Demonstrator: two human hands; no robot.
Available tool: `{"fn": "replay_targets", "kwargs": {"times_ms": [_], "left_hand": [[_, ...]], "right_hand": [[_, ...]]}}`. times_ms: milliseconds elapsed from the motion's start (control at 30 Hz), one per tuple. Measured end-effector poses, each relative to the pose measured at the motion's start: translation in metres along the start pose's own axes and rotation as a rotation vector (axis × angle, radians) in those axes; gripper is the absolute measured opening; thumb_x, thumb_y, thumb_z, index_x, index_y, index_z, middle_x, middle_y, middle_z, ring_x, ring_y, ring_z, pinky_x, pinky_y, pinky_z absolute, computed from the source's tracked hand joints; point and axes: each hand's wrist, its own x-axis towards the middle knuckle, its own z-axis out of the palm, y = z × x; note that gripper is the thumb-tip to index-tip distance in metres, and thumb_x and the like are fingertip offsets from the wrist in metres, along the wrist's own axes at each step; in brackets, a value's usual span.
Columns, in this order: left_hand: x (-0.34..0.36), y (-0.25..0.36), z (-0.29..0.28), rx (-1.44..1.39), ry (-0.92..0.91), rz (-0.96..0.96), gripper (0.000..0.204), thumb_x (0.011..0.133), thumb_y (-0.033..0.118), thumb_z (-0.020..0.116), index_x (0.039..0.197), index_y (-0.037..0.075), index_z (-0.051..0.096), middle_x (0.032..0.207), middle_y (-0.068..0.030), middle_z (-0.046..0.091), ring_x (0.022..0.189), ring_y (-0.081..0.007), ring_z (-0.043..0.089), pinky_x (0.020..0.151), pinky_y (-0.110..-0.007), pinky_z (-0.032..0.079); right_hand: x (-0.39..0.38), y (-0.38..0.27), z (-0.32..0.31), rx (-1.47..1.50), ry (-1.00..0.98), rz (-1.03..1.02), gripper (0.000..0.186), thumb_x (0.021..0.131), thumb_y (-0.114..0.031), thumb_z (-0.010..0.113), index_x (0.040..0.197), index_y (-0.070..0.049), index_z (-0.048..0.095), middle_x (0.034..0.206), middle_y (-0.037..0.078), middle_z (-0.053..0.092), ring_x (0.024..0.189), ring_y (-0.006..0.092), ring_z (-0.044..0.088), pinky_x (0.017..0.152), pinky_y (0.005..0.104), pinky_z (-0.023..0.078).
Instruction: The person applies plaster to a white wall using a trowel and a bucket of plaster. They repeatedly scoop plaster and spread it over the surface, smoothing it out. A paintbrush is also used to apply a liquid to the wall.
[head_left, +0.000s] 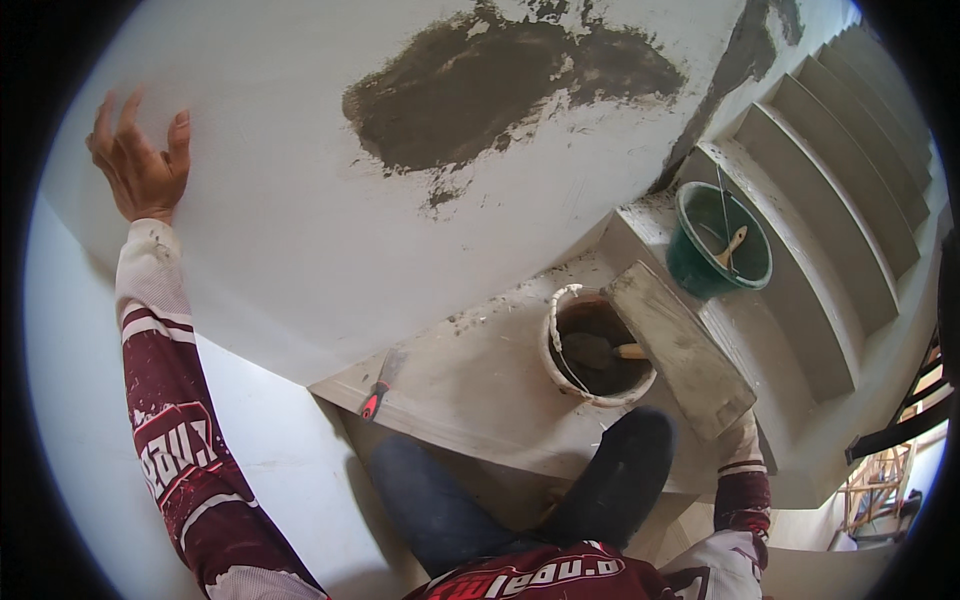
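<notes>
My left hand is raised at the far left, fingers spread against the white wall. A long, flat plastering float, smeared with grey, is held at the end of my right arm. My right hand itself is hidden behind the float; only the sleeve cuff shows at its near end. The float overlaps the right rim of a white-edged bucket holding grey mortar. In that bucket lies a trowel with a wooden handle. A dark grey mortar patch covers part of the wall.
A putty knife with a red-and-black handle lies near the landing's left edge. Behind the float, a green bucket holding a paint brush stands on a step. More stairs climb at the right, with a black railing beside them.
</notes>
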Motion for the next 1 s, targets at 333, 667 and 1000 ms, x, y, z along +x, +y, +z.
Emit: {"fn": "replay_targets", "kwargs": {"times_ms": [333,667,1000], "left_hand": [[-0.005,-0.002,0.009,0.009,-0.013,-0.023,0.056,0.091,0.048,0.058,0.133,0.015,0.040,0.142,-0.0180,0.034,0.134,-0.0377,0.032,0.111,-0.058,0.021],[-0.010,0.000,0.005,0.004,-0.034,-0.062,0.057,0.092,0.051,0.053,0.134,0.016,0.038,0.141,-0.0177,0.031,0.135,-0.0384,0.027,0.114,-0.059,0.016],[-0.005,0.003,0.005,-0.005,-0.039,-0.102,0.055,0.092,0.054,0.051,0.134,0.021,0.038,0.140,-0.0151,0.031,0.135,-0.0368,0.028,0.117,-0.056,0.017]], "right_hand": [[0.036,0.015,0.118,0.404,-0.131,-0.251,0.032,0.095,-0.010,0.056,0.126,-0.004,0.054,0.114,0.007,0.062,0.094,0.0157,0.061,0.085,0.0313,0.050],[0.171,0.077,0.310,0.293,-0.038,-0.707,0.043,0.092,-0.001,0.056,0.134,-0.004,0.047,0.121,0.007,0.056,0.093,0.0153,0.060,0.087,0.0317,0.050],[0.199,0.047,0.389,-0.359,0.274,-1.136,0.042,0.085,0.004,0.062,0.125,-0.007,0.060,0.093,0.011,0.061,0.082,0.0223,0.058,0.067,0.0320,0.048]]}}
